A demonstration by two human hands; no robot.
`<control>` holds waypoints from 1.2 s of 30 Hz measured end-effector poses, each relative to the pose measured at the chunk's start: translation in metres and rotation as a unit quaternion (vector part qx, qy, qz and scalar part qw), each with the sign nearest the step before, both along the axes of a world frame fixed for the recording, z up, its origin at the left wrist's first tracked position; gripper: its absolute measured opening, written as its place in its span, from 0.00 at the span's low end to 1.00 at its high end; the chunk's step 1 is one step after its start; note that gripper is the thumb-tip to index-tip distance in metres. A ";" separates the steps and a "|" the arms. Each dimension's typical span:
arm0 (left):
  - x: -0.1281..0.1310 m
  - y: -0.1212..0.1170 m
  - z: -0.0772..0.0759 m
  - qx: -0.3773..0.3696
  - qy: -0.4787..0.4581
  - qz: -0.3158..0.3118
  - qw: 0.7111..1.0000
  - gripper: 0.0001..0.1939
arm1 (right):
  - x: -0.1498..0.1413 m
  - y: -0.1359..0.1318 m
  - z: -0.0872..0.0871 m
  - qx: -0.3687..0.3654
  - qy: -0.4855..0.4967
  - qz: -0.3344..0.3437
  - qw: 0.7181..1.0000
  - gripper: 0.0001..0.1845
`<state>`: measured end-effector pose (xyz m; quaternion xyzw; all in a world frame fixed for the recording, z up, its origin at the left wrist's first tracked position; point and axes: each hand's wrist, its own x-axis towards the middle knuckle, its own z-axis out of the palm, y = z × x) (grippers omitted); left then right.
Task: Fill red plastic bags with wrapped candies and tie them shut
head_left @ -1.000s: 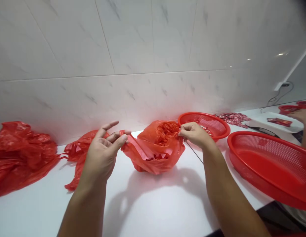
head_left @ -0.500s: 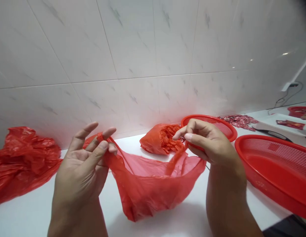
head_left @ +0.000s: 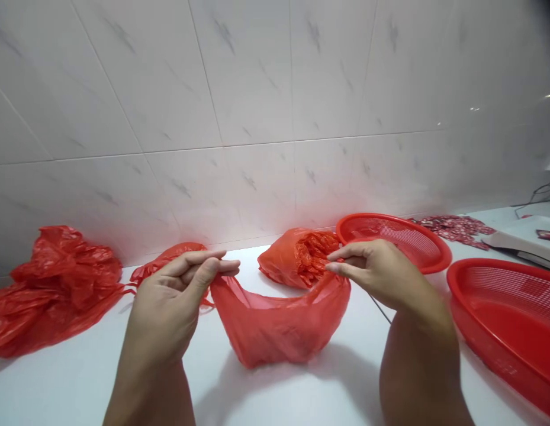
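On the white counter (head_left: pixel 70 390), red plastic bag (head_left: pixel 279 325) slung between both hands, sagging in the middle. Left hand (head_left: pixel 168 302): fingers narrow, pinching one bag edge against the thumb. Right hand (head_left: pixel 381 275): same narrow pinch on the other edge, just in front of a bunched red bag (head_left: pixel 296 257). Red mesh basket (head_left: pixel 392 239) behind it, larger red basket (head_left: pixel 501 319) to the right, crumpled red bags (head_left: pixel 57 296) far left.

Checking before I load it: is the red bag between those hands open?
Open, it seems: the red plastic bag sags, its upper edges pinched apart by the left hand and right hand.
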<state>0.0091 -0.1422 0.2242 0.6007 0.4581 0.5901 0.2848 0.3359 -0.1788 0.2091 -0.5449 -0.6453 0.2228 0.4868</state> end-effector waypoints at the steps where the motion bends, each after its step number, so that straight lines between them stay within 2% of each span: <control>1: 0.001 0.000 0.001 -0.004 0.015 -0.015 1.000 0.20 | 0.003 0.003 -0.001 -0.003 -0.038 -0.032 0.999 0.06; 4: 0.007 -0.004 0.006 -0.010 0.045 -0.045 0.998 0.27 | 0.012 0.007 -0.005 0.005 -0.069 -0.100 0.993 0.08; 6: 0.010 -0.009 0.009 -0.012 0.061 -0.047 0.997 0.28 | 0.015 0.008 -0.005 0.019 -0.038 -0.101 0.994 0.09; 10: 0.014 -0.017 0.008 -0.011 0.104 -0.033 0.994 0.20 | 0.010 0.009 -0.003 0.031 0.073 -0.038 0.996 0.15; 14: 0.022 -0.019 0.003 0.016 0.123 -0.024 0.992 0.12 | -0.010 0.014 0.000 0.039 0.156 0.010 0.987 0.19; 20: 0.039 -0.020 0.004 0.060 0.155 -0.098 0.981 0.07 | -0.038 0.020 0.000 -0.005 0.143 0.057 0.988 0.17; 24: 0.041 -0.020 0.003 0.067 0.156 -0.054 0.984 0.06 | -0.048 0.025 -0.001 0.000 0.151 0.111 0.982 0.19; 26: 0.040 -0.019 0.001 0.070 0.153 -0.045 0.985 0.05 | -0.054 0.030 -0.003 0.014 0.179 0.104 0.978 0.20; 30: 0.042 -0.017 0.000 0.077 0.130 -0.078 0.985 0.04 | -0.065 0.037 -0.006 0.057 0.199 0.075 0.975 0.19; 33: 0.044 -0.016 0.000 0.080 0.122 -0.085 0.986 0.06 | -0.071 0.037 -0.008 0.017 0.192 0.108 0.975 0.09; 36: 0.044 -0.015 0.000 0.076 0.122 -0.078 0.987 0.05 | -0.075 0.033 -0.009 -0.021 0.191 0.169 0.967 0.12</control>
